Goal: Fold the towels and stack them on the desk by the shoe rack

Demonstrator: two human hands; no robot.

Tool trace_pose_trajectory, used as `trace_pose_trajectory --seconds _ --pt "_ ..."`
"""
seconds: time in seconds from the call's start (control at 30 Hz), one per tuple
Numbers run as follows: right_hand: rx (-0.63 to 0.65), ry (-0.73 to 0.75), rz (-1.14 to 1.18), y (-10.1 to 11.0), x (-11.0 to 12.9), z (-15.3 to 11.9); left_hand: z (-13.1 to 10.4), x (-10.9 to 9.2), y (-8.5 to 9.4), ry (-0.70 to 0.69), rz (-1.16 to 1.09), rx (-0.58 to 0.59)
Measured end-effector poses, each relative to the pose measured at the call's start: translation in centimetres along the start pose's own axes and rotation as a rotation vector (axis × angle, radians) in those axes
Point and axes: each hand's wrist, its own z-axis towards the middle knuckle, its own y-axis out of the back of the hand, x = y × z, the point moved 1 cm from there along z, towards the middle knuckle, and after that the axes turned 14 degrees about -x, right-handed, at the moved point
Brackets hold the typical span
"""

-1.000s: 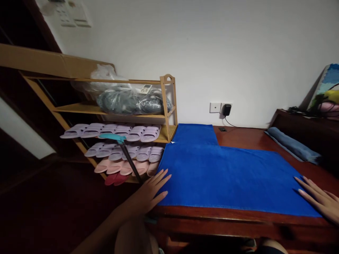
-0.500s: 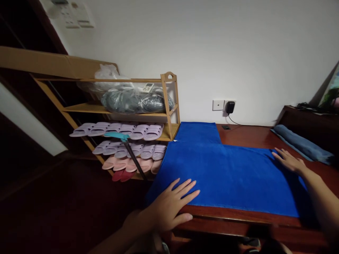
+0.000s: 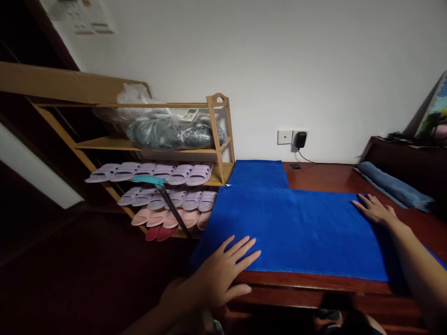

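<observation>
A bright blue towel [image 3: 300, 228] lies spread flat on a dark red wooden table [image 3: 324, 179]. A second blue towel [image 3: 260, 173], folded smaller, sits behind it at the far left corner. My left hand [image 3: 223, 272] rests palm down on the near left corner of the spread towel, fingers apart. My right hand [image 3: 375, 209] lies flat on the towel's far right corner, fingers spread, with the arm stretched across the right side.
A bamboo shoe rack [image 3: 218, 139] with several lilac and pink slippers [image 3: 164, 195] stands left of the table. A teal-headed stick [image 3: 164, 197] leans on it. A rolled grey-blue towel [image 3: 394, 188] lies at the right, and a wall socket with a plugged charger [image 3: 300, 139] is behind.
A second ago my right hand lay at the near right edge; it has since reached to the far right corner. My left hand slid right along the near edge. Little moved in the last half second.
</observation>
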Motion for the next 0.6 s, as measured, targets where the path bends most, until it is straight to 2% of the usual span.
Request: trace_pose_trajectory --seconds 0.1,0.17,0.23,0.33,0.4,0.47,0.53,0.6 --pt "-0.064 0.061 0.006 0.8 1.7 -1.4 0.3 -0.3 1.0 0.000 -0.019 0.003" --pt "-0.067 0.166 0.035 1.5 4.0 -4.0 1.5 -0.5 1.9 -0.002 -0.011 -0.020" --pt "-0.061 0.349 0.103 2.4 7.1 -8.4 4.0 -0.6 2.7 -0.016 0.019 -0.065" --pt "-0.097 0.645 0.216 3.8 12.5 -16.4 10.2 0.0 2.8 -0.065 0.048 -0.143" --pt "-0.135 0.758 0.269 4.2 15.4 -21.1 15.2 0.9 1.7 -0.064 0.083 -0.154" --pt "-0.178 0.772 0.289 3.9 17.3 -24.2 19.8 1.9 -0.1 -0.032 0.095 -0.065" --pt "-0.237 0.743 0.285 3.3 18.3 -25.7 23.3 2.9 -2.3 0.002 0.069 -0.012" --pt "-0.295 0.722 0.269 2.5 18.5 -26.4 25.3 3.7 -4.5 0.054 0.057 0.000"
